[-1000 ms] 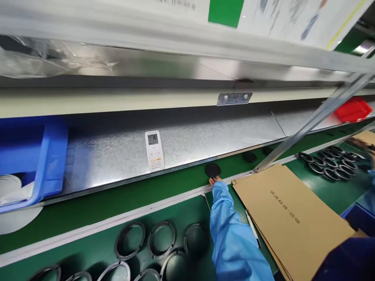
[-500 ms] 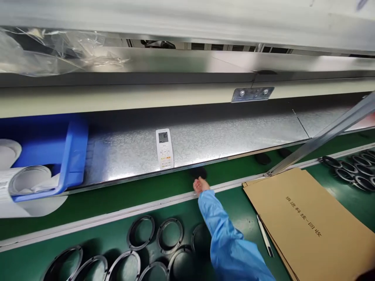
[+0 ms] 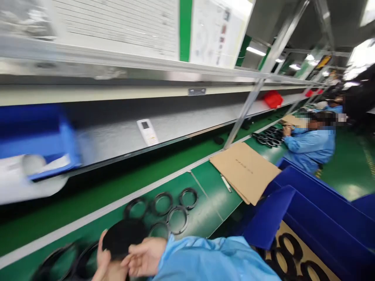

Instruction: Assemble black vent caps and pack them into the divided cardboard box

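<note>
A black round disc (image 3: pixel 124 236) is tilted above the green bench, between both hands. My left hand (image 3: pixel 103 259) grips its left edge, fingers closed round the rim. At its lower right edge is my right hand (image 3: pixel 148 253), fingers curled and thumb lapping over the rim. Black rings (image 3: pixel 177 208) lie on the bench just beyond the hands, several of them flat. More black rings (image 3: pixel 60 261), blurred, stand near my left hand and are partly cut off by the frame.
A metal shelf (image 3: pixel 181 123) holds a white remote control (image 3: pixel 147 132) and a blue bin (image 3: pixel 68 136). Cardboard sheets (image 3: pixel 244 168) and a white pen (image 3: pixel 225 183) lie to the right. Blue crates (image 3: pixel 319 210) with black rings stand lower right. A co-worker (image 3: pixel 312 142) sits further along.
My right hand has come back from under the shelf to the near bench, at the black disc. My left hand has come into view. The view has swung right and up.
</note>
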Demonstrator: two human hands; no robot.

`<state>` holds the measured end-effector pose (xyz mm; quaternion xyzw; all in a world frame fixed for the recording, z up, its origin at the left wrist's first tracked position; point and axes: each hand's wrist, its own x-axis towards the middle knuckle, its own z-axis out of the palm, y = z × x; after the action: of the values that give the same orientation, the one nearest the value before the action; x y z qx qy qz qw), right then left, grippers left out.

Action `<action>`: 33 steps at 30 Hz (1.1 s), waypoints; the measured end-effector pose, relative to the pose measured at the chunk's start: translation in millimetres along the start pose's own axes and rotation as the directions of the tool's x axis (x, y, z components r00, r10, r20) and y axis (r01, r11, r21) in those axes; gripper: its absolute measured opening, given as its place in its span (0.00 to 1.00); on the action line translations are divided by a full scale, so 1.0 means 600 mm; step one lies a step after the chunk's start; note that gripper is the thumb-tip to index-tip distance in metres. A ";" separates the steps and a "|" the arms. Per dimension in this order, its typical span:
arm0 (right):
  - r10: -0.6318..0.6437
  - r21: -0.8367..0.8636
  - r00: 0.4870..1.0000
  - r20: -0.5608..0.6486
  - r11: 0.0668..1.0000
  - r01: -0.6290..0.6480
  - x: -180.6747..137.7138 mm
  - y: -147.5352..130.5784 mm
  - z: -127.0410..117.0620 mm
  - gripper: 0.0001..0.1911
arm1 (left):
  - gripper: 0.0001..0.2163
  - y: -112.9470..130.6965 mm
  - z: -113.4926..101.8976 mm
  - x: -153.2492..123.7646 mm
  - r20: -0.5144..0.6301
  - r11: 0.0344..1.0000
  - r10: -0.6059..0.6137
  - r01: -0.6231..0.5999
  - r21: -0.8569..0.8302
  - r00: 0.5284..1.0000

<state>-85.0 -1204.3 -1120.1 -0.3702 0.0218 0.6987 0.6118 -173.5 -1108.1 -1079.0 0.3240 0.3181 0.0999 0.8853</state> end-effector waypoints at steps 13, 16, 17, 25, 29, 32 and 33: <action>-0.858 -0.853 0.513 0.018 0.254 0.456 -0.145 0.044 0.097 0.21 | 0.25 0.014 -0.085 -0.117 0.456 0.911 0.243 -0.041 -0.410 0.856; -0.850 -0.907 0.423 0.314 -0.135 0.400 -0.165 0.020 0.115 0.18 | 0.25 0.003 -0.090 -0.141 0.476 0.918 0.203 0.003 -0.396 0.856; -0.824 -0.902 0.430 0.369 -0.207 0.378 -0.168 0.015 0.121 0.18 | 0.25 -0.001 -0.091 -0.146 0.472 0.917 0.196 0.010 -0.399 0.859; -0.676 -0.837 0.498 0.543 -0.391 0.383 -0.159 0.007 0.120 0.22 | 0.24 -0.017 -0.066 -0.174 0.433 0.928 0.191 -0.019 -0.373 0.881; -0.667 -0.821 0.496 0.556 -0.347 0.453 -0.161 0.004 0.112 0.27 | 0.27 -0.019 -0.040 -0.182 0.415 0.932 0.185 -0.025 -0.363 0.891; -0.691 -0.830 0.494 0.527 -0.294 0.474 -0.166 0.002 0.107 0.28 | 0.27 -0.021 -0.023 -0.183 0.413 0.930 0.183 -0.021 -0.366 0.892; -0.695 -0.833 0.501 0.517 -0.273 0.481 -0.168 0.001 0.106 0.28 | 0.28 -0.022 -0.019 -0.182 0.412 0.929 0.183 -0.019 -0.371 0.893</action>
<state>-119.1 -1258.6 -1019.6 -0.6754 -0.5558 0.0978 0.4748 -266.3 -1154.1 -1039.5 0.1884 0.0690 0.1270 0.9714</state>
